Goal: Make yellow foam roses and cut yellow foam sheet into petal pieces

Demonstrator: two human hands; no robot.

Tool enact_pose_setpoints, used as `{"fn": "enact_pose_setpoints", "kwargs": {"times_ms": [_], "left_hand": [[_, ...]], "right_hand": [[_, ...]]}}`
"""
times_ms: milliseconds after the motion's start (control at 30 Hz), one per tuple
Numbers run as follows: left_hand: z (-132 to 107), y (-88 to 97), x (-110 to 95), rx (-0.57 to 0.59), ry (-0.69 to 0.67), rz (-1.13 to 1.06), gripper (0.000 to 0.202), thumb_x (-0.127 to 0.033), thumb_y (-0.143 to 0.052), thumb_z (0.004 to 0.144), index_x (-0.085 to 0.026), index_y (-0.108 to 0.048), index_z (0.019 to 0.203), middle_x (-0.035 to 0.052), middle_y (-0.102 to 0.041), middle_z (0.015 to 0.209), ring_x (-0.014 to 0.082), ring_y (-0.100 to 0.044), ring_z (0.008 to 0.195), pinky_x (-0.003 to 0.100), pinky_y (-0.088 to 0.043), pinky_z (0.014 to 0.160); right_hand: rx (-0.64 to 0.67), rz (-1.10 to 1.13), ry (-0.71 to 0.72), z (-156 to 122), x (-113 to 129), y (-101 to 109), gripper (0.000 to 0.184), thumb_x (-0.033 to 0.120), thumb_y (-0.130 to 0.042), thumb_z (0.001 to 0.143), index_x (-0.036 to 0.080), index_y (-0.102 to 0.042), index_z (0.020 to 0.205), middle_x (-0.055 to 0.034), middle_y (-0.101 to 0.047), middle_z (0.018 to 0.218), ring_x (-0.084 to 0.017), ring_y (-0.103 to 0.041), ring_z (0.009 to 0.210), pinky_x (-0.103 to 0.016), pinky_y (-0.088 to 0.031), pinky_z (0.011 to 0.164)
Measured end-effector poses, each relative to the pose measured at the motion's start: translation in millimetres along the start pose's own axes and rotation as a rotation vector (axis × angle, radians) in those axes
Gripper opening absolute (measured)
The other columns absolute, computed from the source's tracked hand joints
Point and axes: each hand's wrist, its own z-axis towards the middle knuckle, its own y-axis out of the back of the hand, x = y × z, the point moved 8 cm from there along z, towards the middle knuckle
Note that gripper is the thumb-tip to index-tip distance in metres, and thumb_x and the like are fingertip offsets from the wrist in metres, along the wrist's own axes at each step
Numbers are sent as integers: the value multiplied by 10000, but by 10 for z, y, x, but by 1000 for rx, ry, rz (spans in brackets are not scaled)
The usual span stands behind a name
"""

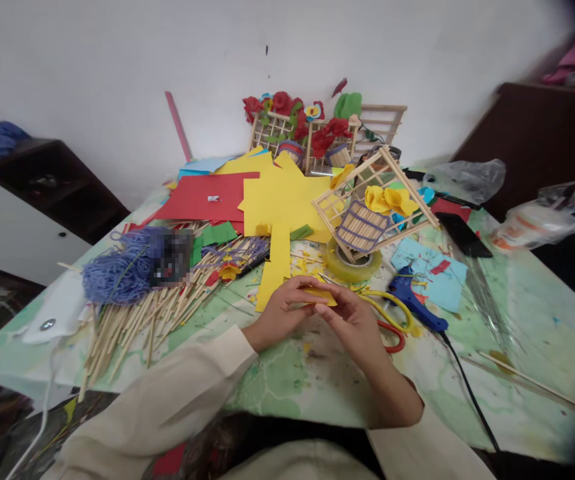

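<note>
Between my left hand (290, 305) and my right hand (354, 320) is a small piece of yellow paper (324, 295), pinched by the fingers of both. Just beyond the hands lie yellow paper sheets (287, 200), with a narrow yellow strip (280, 253) running down toward my left hand. Beside my right hand rest scissors with yellow handles (402, 313) and a red-handled pair (394, 337), partly covered. A roll of clear yellowish tape (354, 267) sits behind them, with a small stick trellis (367, 217) bearing yellow flowers leaning over it.
A blue glue gun (414, 300) with a black cord lies to the right, near a phone (462, 235). Wooden sticks (137, 327) and purple yarn (117, 267) spread across the left. Red paper (202, 197) and finished flower trellises (324, 137) stand toward the wall.
</note>
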Motion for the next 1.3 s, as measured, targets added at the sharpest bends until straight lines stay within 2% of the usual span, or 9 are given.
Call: {"fn": "enact_pose_setpoints", "kwargs": {"times_ms": [133,267,333,400,600,800,967,1100,1300], "left_hand": [[-26,-43,27,11,7,-40,141,-257,-687,737,-248,-736,869,76,-565,1128,215,-516,1122,385,-374,1007],[-51,-83,187,4,135,-361,496,-242,-748,670,-267,-608,1145,83,-454,1333,247,-417,1253,387,-369,1017],[-63,-143,260,53,215,-520,646,-251,-756,658,-284,-510,1254,97,-439,1368,253,-448,1227,388,-405,975],[-74,-174,301,80,271,-604,674,-259,-756,657,-287,-485,1274,103,-463,1357,250,-478,1195,383,-419,952],[-74,-99,323,18,285,-448,398,-242,-764,644,-219,-669,1030,69,-620,1148,210,-541,1097,330,-402,947],[-43,-35,349,-50,268,-286,201,-300,-753,647,-171,-720,798,63,-673,910,178,-601,909,319,-440,874],[-40,-26,322,-71,272,-268,297,-285,-794,581,-179,-722,849,69,-674,982,193,-602,954,330,-441,893],[-54,-17,344,-93,327,-209,275,-311,-766,624,-165,-717,852,79,-689,960,200,-615,933,337,-455,880],[-60,-19,409,-128,358,-332,462,-261,-777,613,-167,-636,1043,75,-680,1007,178,-611,955,309,-466,861]], "right_hand": [[-86,-2,-15,-32,-161,124,231,325,-698,705,194,-672,893,-60,-690,908,-190,-636,832,-340,-513,765],[-170,-16,30,-68,-133,225,215,341,-725,669,191,-676,815,-56,-686,865,-189,-631,817,-331,-506,755],[-168,-35,62,-72,-90,227,187,345,-711,681,195,-679,788,-50,-688,835,-186,-631,805,-325,-499,748],[-138,-56,93,-71,-51,208,153,341,-682,708,202,-683,772,-41,-691,807,-182,-630,792,-322,-491,750],[-105,-127,114,-71,-11,192,189,353,-601,771,197,-648,677,-24,-667,714,-165,-602,704,-304,-467,705],[-116,-109,17,-69,-127,169,233,390,-554,802,186,-612,703,-4,-615,639,-138,-545,612,-257,-432,593],[-150,-70,-11,-65,-178,175,223,385,-536,812,191,-595,720,1,-604,641,-137,-547,615,-255,-432,599],[-147,-36,-39,-60,-222,156,219,392,-538,806,190,-587,737,5,-590,632,-134,-533,598,-254,-421,586],[-166,-49,-54,-57,-307,151,221,402,-619,743,189,-559,730,17,-562,667,-116,-489,598,-230,-388,544]]}}
